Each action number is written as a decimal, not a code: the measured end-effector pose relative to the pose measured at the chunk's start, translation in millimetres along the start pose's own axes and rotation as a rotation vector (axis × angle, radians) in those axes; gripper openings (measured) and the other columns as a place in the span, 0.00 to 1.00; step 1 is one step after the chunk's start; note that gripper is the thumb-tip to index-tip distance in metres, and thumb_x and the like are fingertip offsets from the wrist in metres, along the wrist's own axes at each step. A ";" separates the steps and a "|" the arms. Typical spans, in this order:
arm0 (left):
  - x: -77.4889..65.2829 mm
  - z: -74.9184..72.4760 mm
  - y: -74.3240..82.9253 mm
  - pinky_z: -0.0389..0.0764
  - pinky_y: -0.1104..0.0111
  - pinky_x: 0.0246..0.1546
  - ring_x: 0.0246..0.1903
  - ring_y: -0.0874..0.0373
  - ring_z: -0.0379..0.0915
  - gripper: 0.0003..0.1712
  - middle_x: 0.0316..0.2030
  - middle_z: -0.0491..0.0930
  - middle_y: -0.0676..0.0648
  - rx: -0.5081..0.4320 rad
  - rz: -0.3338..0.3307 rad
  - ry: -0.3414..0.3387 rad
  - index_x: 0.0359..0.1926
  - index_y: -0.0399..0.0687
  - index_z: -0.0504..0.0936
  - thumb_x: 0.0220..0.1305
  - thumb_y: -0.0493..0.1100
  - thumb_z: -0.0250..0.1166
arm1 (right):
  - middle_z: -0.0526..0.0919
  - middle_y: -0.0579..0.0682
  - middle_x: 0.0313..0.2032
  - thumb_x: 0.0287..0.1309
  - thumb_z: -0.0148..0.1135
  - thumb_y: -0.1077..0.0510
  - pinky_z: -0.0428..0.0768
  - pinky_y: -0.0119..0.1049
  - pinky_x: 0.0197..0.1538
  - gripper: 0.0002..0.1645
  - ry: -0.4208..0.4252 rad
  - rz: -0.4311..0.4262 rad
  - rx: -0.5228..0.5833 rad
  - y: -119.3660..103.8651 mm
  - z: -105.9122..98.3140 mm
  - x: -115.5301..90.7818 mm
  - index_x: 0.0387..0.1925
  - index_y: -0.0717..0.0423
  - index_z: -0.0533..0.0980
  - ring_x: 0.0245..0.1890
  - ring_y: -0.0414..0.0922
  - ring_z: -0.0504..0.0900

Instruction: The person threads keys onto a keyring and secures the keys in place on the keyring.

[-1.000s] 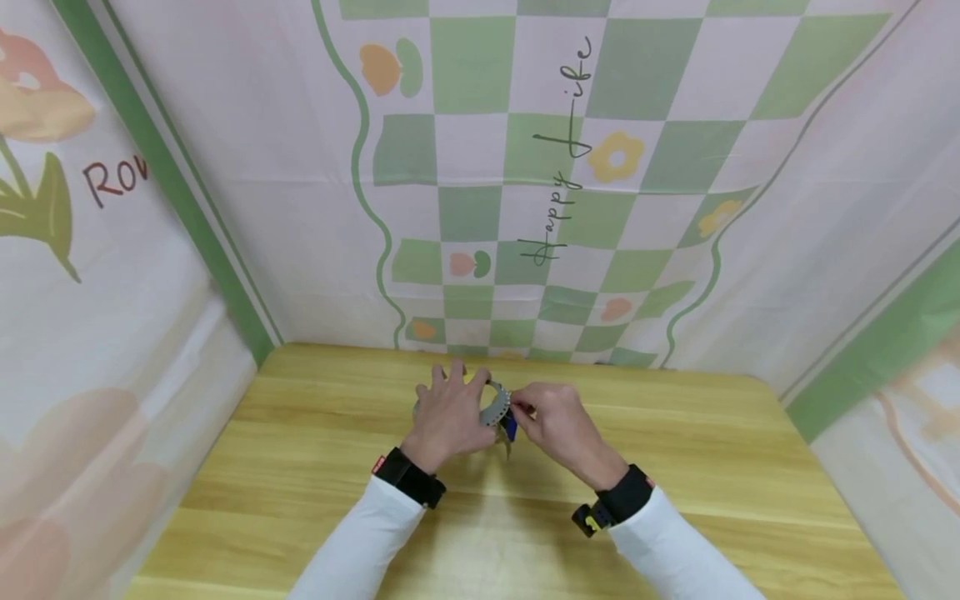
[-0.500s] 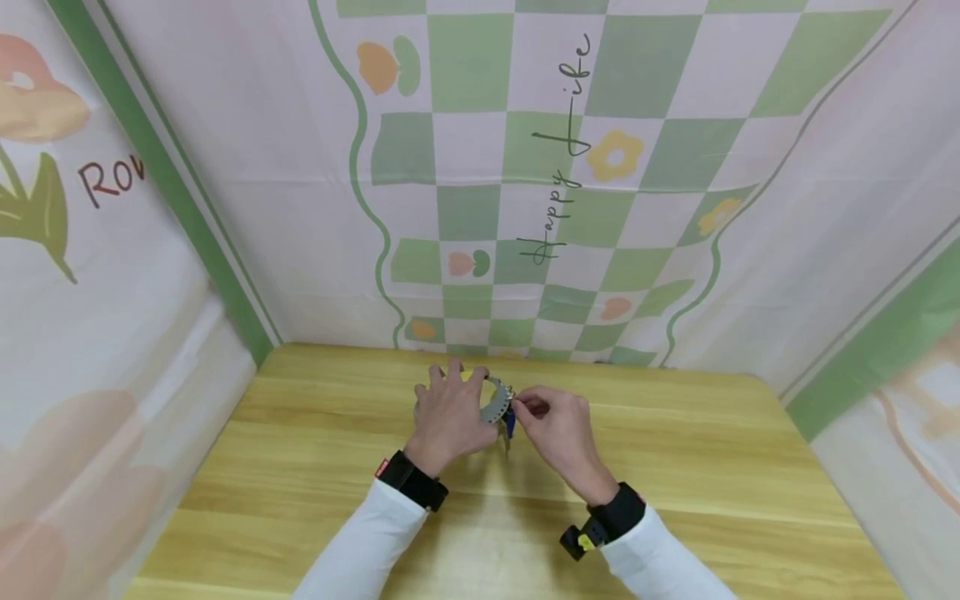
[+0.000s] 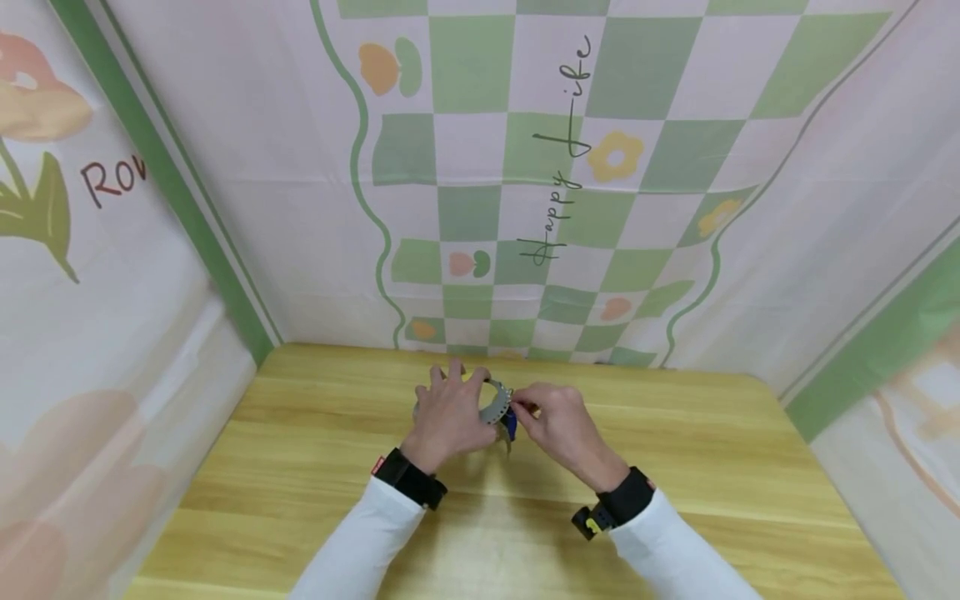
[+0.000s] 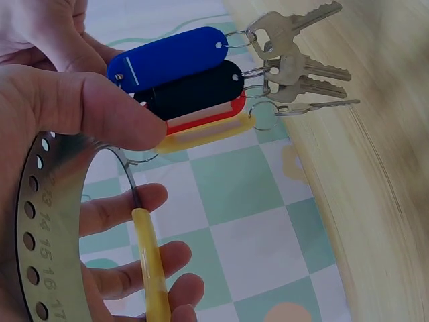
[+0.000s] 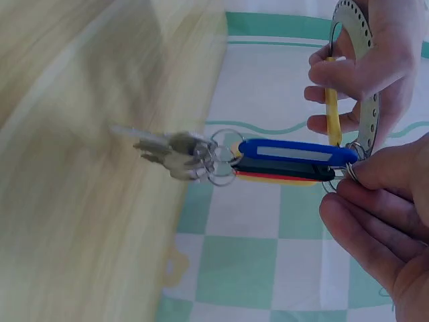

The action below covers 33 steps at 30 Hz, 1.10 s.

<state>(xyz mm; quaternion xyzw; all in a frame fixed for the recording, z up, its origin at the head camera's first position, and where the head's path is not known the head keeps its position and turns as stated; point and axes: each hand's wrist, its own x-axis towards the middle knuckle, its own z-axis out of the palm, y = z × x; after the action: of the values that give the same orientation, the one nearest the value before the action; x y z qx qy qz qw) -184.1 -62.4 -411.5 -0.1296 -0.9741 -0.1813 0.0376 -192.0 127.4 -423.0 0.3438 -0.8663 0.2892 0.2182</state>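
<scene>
My left hand (image 3: 450, 421) grips a large grey metal key hoop (image 4: 50, 221) with numbered holes and a yellow handle (image 4: 151, 268). Several key tags hang at the hoop: blue (image 4: 174, 59), black (image 4: 201, 87), red (image 4: 209, 115) and yellow (image 4: 208, 133). Each appears to carry a metal key, and the keys (image 5: 177, 155) point down toward the table. With thumb and fingertips, my right hand (image 3: 558, 421) pinches a small split ring (image 5: 352, 168) at the blue tag's upper end, against the hoop. Whether that ring passes through a hole cannot be seen.
Both hands work above a light wooden table (image 3: 675, 467), near its back edge. Behind it hangs a patterned cloth (image 3: 472, 150) with green and white checks. More cloth closes off the left and right sides.
My right wrist swung slightly down and left, then back up and right, while the fingertips stayed at the hoop. The blue tag turned a little. My left hand has hardly moved.
</scene>
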 end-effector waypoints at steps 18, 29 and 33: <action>1.0 -1.6 0.7 0.75 0.40 0.43 0.53 0.36 0.68 0.43 0.61 0.70 0.34 -0.048 -0.031 -0.012 0.67 0.53 0.76 0.45 0.53 0.72 | 0.89 0.51 0.30 0.53 0.74 0.69 0.84 0.32 0.33 0.07 0.145 0.190 0.163 -1.3 11.3 -10.8 0.35 0.59 0.87 0.29 0.41 0.87; 1.4 -2.3 0.5 0.75 0.44 0.42 0.50 0.38 0.69 0.43 0.57 0.72 0.37 0.040 0.016 -0.011 0.65 0.53 0.77 0.44 0.50 0.75 | 0.84 0.50 0.27 0.45 0.76 0.72 0.83 0.36 0.30 0.09 0.038 -0.223 -0.239 -3.0 4.4 -1.8 0.29 0.60 0.86 0.27 0.45 0.84; 1.8 -1.9 -0.4 0.75 0.43 0.45 0.53 0.37 0.68 0.43 0.57 0.72 0.37 0.082 0.040 -0.015 0.66 0.54 0.77 0.43 0.51 0.76 | 0.83 0.50 0.27 0.46 0.77 0.71 0.83 0.36 0.31 0.09 -0.018 -0.258 -0.277 -4.6 1.8 0.0 0.30 0.59 0.86 0.27 0.45 0.84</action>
<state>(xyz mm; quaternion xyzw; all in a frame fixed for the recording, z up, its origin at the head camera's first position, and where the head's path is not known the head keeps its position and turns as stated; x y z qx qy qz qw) -185.9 -63.0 -409.6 -0.1488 -0.9782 -0.1395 0.0391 -189.0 123.5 -422.7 0.4216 -0.8484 0.1336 0.2909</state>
